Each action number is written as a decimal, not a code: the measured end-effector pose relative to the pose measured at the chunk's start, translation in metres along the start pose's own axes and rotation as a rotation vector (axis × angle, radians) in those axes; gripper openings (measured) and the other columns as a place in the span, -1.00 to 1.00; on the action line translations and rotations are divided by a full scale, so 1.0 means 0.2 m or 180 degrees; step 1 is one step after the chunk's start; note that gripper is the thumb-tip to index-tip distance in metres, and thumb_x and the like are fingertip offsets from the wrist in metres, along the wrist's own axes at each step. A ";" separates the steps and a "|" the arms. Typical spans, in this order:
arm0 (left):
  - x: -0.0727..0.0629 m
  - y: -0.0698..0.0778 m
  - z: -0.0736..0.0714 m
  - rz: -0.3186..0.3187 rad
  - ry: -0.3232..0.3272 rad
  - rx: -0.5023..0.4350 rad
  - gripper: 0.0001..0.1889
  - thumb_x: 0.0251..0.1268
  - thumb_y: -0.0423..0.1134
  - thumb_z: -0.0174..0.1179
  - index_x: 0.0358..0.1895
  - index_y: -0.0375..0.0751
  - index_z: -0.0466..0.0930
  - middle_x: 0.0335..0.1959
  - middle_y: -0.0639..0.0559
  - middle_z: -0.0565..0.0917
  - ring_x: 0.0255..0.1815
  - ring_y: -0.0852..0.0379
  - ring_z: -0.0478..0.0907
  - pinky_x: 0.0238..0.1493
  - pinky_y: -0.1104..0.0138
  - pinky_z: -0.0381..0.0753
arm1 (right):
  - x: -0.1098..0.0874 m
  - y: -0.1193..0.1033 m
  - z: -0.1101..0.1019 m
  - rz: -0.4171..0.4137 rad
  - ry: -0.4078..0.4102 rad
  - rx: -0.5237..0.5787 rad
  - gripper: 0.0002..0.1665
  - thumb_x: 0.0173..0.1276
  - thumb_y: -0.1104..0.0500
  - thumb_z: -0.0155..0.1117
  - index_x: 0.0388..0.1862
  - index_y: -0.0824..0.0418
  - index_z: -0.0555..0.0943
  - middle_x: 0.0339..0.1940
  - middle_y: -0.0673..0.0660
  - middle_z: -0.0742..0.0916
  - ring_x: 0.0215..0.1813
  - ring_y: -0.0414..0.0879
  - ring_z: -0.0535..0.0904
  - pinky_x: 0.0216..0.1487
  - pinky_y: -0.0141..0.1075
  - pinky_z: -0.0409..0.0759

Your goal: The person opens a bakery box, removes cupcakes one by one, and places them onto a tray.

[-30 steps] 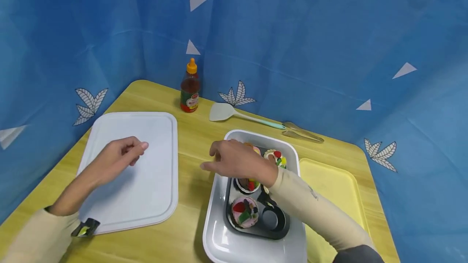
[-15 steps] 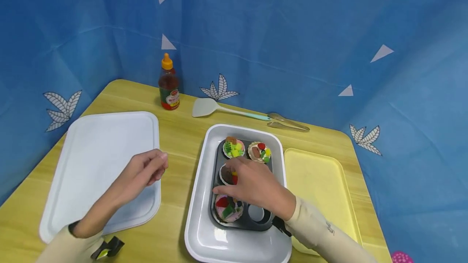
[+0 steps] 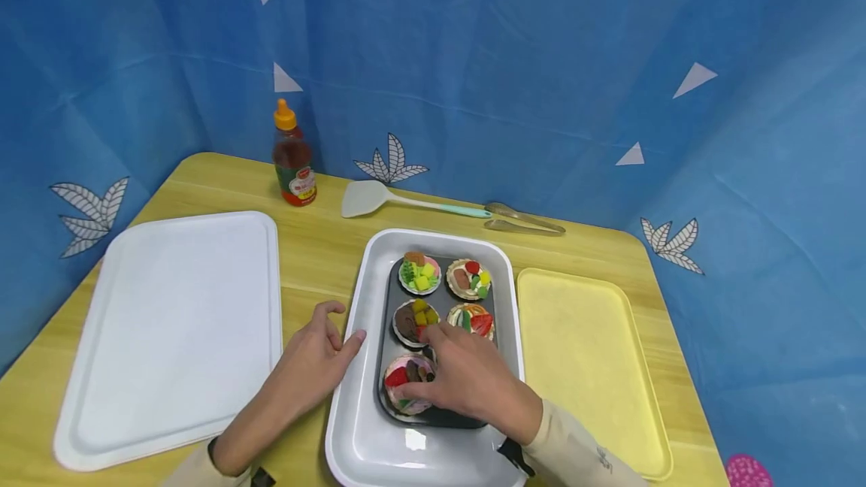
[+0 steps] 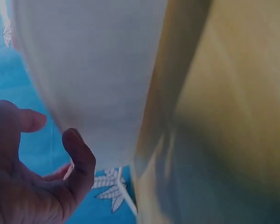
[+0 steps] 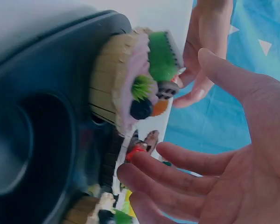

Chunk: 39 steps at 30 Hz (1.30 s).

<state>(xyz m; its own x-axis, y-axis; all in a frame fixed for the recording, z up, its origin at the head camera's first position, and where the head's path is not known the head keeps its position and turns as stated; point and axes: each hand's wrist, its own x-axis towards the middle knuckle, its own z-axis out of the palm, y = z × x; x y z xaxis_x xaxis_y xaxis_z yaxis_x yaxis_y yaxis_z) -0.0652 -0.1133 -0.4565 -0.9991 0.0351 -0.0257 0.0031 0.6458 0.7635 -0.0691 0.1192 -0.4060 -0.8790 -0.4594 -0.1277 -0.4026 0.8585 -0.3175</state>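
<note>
A dark muffin tin (image 3: 395,297) sits inside a pale grey deep tray (image 3: 352,412). Toy cupcakes fill several of its cups. My right hand (image 3: 476,378) hovers over the front-left pink-topped cupcake (image 3: 399,378), thumb and fingers spread around its top. In the right wrist view that pink cupcake (image 5: 123,79) sits tilted-looking beside the parted fingers, which hold nothing. My left hand (image 3: 307,359) hangs by the tray's left rim, thumb and forefinger apart, with nothing between them. In the left wrist view its fingers (image 4: 81,161) are loosely bent.
A white tray (image 3: 176,322) lies at left, a yellow tray (image 3: 582,367) at right. Along the back stand a sauce bottle (image 3: 295,164), a spatula (image 3: 365,198) and metal tongs (image 3: 524,224). Other cupcakes include a chocolate one (image 3: 407,322) and a strawberry one (image 3: 481,323).
My right hand has moved from above the tin's left side toward the front-left cupcake. My left hand has come from over the white tray to the grey tray's rim, its thumb and forefinger parting.
</note>
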 end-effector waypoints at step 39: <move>-0.01 -0.04 0.14 0.0002 0.0286 -0.0504 -0.60 0.51 -0.28 0.07 0.30 -0.32 0.29 -0.60 0.09 0.41 -0.61 0.21 0.41 -0.57 0.36 0.45 | 0.00 -0.02 0.21 0.0023 -0.0228 0.0091 0.00 -0.08 -0.26 0.64 0.16 0.34 0.51 -0.14 0.09 0.52 -0.24 -0.17 0.54 -0.20 -0.32 0.66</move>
<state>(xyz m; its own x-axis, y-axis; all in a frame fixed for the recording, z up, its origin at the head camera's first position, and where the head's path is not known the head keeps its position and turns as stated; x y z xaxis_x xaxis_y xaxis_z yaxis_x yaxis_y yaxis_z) -0.0622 -0.0977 -0.4813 -0.9989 -0.0373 0.0270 0.0038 0.5174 0.8558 -0.0562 0.1059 -0.4450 -0.8609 -0.4691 -0.1967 -0.3879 0.8555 -0.3429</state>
